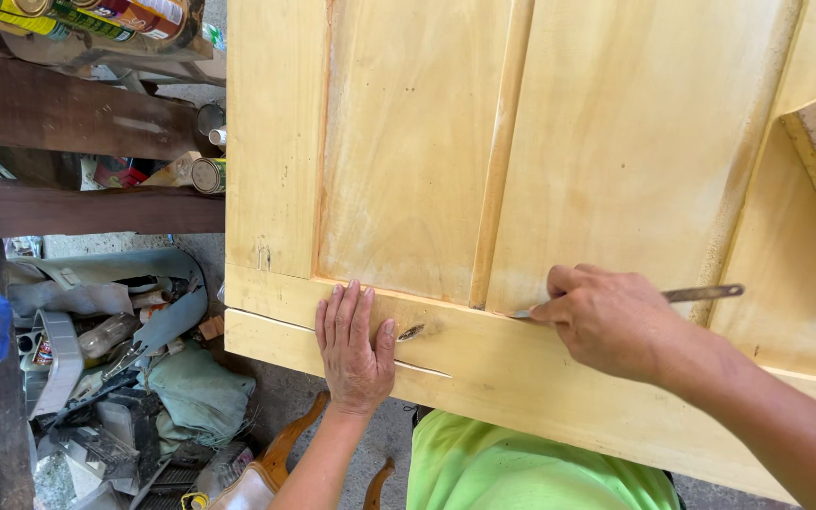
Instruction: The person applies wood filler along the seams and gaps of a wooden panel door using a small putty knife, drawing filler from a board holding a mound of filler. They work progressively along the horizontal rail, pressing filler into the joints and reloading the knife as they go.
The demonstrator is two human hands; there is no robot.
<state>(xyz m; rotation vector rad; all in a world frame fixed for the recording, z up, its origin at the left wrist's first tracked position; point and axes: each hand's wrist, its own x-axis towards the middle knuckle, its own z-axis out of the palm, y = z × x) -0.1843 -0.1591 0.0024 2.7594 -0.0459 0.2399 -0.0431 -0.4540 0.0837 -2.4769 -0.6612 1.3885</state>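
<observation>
Near edge of door: pale yellow wooden panel door lies flat, its bottom rail closest to the person, recessed panels beyond.
Right hand: right hand closes around a slim metal tool; handle sticks out to the right, tip sits at the groove where the right panel meets the rail.
Left hand: left hand lies flat and spread on the rail, holding nothing, just left of a small dark knot.
Crack: a thin split line runs along the rail near the left hand's thumb.
Doing it well: judgement only — keep the tip low and following the groove, light pressure, so it does not dig into the soft panel face; flat palm should keep the door from shifting.
Risk: a slip could score the panel or run toward the left fingers.
Surroundings: dark timber beams and tins far left; clutter and cloth on the floor, near left.
</observation>
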